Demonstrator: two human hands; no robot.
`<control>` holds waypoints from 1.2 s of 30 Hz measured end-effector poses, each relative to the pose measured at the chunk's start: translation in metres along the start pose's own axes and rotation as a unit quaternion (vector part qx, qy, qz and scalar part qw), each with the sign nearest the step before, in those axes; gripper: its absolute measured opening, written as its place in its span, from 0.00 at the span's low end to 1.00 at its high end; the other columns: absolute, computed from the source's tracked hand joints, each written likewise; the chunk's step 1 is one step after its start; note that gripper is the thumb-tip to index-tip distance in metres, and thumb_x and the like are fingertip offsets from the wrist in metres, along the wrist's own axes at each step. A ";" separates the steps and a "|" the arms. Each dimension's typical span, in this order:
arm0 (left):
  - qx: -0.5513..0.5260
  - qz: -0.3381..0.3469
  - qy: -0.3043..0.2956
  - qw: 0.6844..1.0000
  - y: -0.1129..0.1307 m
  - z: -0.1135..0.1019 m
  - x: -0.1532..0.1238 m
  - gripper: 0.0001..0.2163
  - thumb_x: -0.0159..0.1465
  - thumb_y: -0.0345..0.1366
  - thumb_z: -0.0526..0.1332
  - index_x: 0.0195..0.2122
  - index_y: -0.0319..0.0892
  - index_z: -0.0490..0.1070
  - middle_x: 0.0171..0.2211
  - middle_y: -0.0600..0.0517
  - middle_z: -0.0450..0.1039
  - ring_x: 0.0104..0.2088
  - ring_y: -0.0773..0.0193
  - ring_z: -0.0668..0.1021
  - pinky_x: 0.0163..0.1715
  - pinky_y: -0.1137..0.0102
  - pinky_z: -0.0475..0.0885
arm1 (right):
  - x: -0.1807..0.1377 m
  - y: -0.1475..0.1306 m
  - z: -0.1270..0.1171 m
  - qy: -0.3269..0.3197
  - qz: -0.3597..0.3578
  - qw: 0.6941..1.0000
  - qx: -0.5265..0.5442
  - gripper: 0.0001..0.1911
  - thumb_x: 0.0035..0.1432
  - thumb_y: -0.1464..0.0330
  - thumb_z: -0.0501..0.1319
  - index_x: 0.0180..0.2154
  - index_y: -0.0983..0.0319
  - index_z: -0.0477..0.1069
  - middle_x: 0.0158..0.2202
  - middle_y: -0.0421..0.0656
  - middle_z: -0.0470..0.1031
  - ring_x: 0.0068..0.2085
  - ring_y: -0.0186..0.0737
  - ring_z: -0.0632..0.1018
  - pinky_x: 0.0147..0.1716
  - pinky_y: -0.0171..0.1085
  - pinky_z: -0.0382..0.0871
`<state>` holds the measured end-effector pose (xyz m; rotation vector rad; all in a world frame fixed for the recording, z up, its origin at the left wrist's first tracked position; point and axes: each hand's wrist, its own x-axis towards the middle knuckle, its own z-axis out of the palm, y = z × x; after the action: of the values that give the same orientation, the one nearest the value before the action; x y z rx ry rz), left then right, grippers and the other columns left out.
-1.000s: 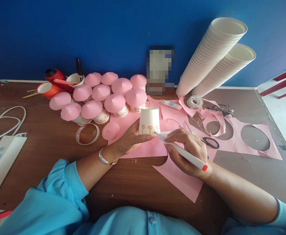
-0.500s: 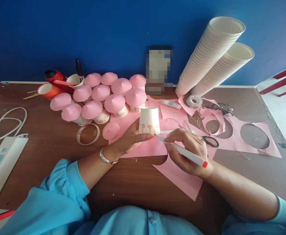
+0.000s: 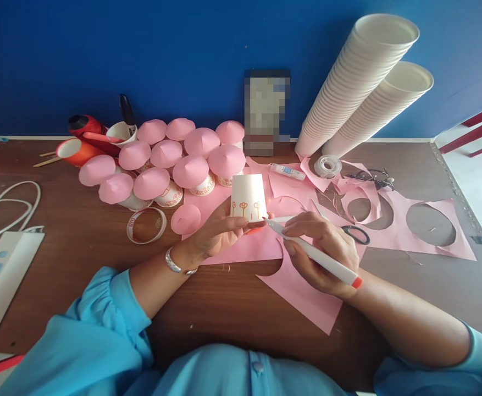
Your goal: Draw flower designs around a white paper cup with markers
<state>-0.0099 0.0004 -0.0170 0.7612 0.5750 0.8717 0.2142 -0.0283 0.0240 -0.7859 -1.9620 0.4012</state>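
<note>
My left hand (image 3: 218,234) grips a white paper cup (image 3: 247,190) held upside down, its thumb along the lower rim. A row of orange-red flowers is drawn low on the cup's side. In my right hand (image 3: 321,247) is a white marker (image 3: 327,264) with a red end; its tip is at the cup's lower right edge. The marker's cap, if any, does not show clearly. A flat pink paper disc (image 3: 186,219) lies left of my left hand. Pink paper sheets (image 3: 253,250) spread beneath both hands, and scissors (image 3: 356,235) lie by my right hand, partly hidden.
Several cups with pink cone roofs (image 3: 191,171) stand at back left. Two tall stacks of paper cups (image 3: 354,71) lean at the blue wall. A tape roll (image 3: 327,165), glue stick (image 3: 288,171), cut ring (image 3: 146,225) and power strip (image 3: 7,280) lie around.
The cup has turned slightly in my left hand, shifting the drawn flowers. A short red stroke now shows near its lower edge. The marker tip has moved slightly right and up.
</note>
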 end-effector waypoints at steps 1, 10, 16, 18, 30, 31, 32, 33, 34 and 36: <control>-0.008 0.000 0.002 1.000 0.001 0.000 0.000 0.22 0.61 0.40 0.73 0.57 0.45 0.75 0.50 0.45 0.83 0.53 0.50 0.84 0.57 0.56 0.76 | 0.000 0.000 0.000 -0.002 -0.001 1.000 0.001 0.11 0.64 0.76 0.62 0.46 0.58 0.72 0.34 0.43 0.80 0.33 0.42 0.84 0.30 0.40 0.80; -0.024 -0.009 0.021 0.999 0.001 0.001 0.003 0.22 0.58 0.41 0.76 0.53 0.46 0.77 0.46 0.48 0.83 0.48 0.53 0.85 0.53 0.58 0.79 | 0.000 0.003 0.001 0.012 -0.014 1.000 0.016 0.10 0.65 0.76 0.63 0.46 0.58 0.73 0.33 0.43 0.80 0.32 0.42 0.83 0.30 0.40 0.80; -0.019 -0.008 -0.006 1.000 0.003 0.003 0.002 0.19 0.62 0.40 0.73 0.54 0.47 0.77 0.48 0.49 0.82 0.49 0.56 0.84 0.50 0.62 0.79 | 0.000 0.003 0.001 0.017 -0.018 0.999 0.024 0.10 0.66 0.76 0.62 0.47 0.59 0.73 0.33 0.43 0.80 0.33 0.42 0.83 0.29 0.41 0.81; -0.009 0.000 -0.008 1.000 0.003 0.003 0.001 0.21 0.60 0.40 0.75 0.54 0.49 0.77 0.49 0.50 0.82 0.48 0.57 0.83 0.49 0.61 0.79 | 0.000 0.002 0.001 0.012 -0.015 1.000 0.024 0.10 0.66 0.75 0.62 0.47 0.58 0.73 0.34 0.44 0.80 0.33 0.42 0.83 0.29 0.42 0.81; 0.056 0.000 0.002 0.998 0.003 0.004 0.004 0.18 0.55 0.40 0.78 0.44 0.45 0.77 0.37 0.52 0.79 0.39 0.60 0.80 0.35 0.67 0.74 | 0.001 0.000 0.001 0.006 -0.007 1.000 0.012 0.10 0.65 0.76 0.62 0.45 0.57 0.73 0.32 0.41 0.80 0.30 0.41 0.82 0.27 0.40 0.78; 0.056 0.003 0.002 0.998 0.002 0.003 0.004 0.18 0.56 0.40 0.78 0.45 0.45 0.77 0.37 0.51 0.79 0.39 0.60 0.80 0.35 0.67 0.74 | 0.001 -0.001 0.002 0.007 -0.007 1.000 0.008 0.09 0.65 0.76 0.61 0.45 0.57 0.72 0.33 0.41 0.80 0.30 0.40 0.82 0.27 0.40 0.78; 0.057 0.007 0.001 0.998 0.002 0.003 0.004 0.18 0.56 0.39 0.78 0.45 0.44 0.77 0.37 0.51 0.79 0.38 0.61 0.80 0.35 0.68 0.75 | 0.002 -0.001 0.002 0.006 -0.007 1.000 0.003 0.09 0.65 0.76 0.61 0.44 0.57 0.72 0.33 0.41 0.80 0.30 0.40 0.82 0.26 0.40 0.78; 0.057 0.010 -0.001 0.998 0.002 0.003 0.004 0.18 0.57 0.39 0.78 0.45 0.44 0.77 0.37 0.51 0.79 0.38 0.61 0.80 0.36 0.68 0.76 | 0.002 -0.001 0.002 0.003 -0.008 1.000 -0.001 0.09 0.66 0.76 0.61 0.44 0.57 0.71 0.32 0.41 0.80 0.30 0.40 0.82 0.26 0.40 0.78; 0.056 0.013 -0.003 0.998 0.002 0.003 0.005 0.17 0.57 0.38 0.77 0.45 0.43 0.77 0.37 0.51 0.78 0.37 0.62 0.79 0.36 0.68 0.76 | 0.002 -0.001 0.002 0.001 -0.009 1.000 -0.005 0.09 0.66 0.76 0.61 0.44 0.57 0.71 0.32 0.41 0.80 0.30 0.39 0.82 0.26 0.39 0.77; 0.055 0.018 -0.007 0.998 0.001 0.003 0.005 0.17 0.57 0.38 0.78 0.44 0.43 0.77 0.37 0.51 0.78 0.37 0.63 0.79 0.37 0.68 0.77 | 0.002 -0.001 0.002 -0.005 -0.010 1.000 -0.009 0.09 0.66 0.76 0.61 0.44 0.57 0.70 0.32 0.41 0.80 0.30 0.39 0.82 0.27 0.39 0.78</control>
<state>-0.0055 0.0042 -0.0153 0.8784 0.6014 0.8724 0.2108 -0.0275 0.0251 -0.7758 -1.9835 0.3762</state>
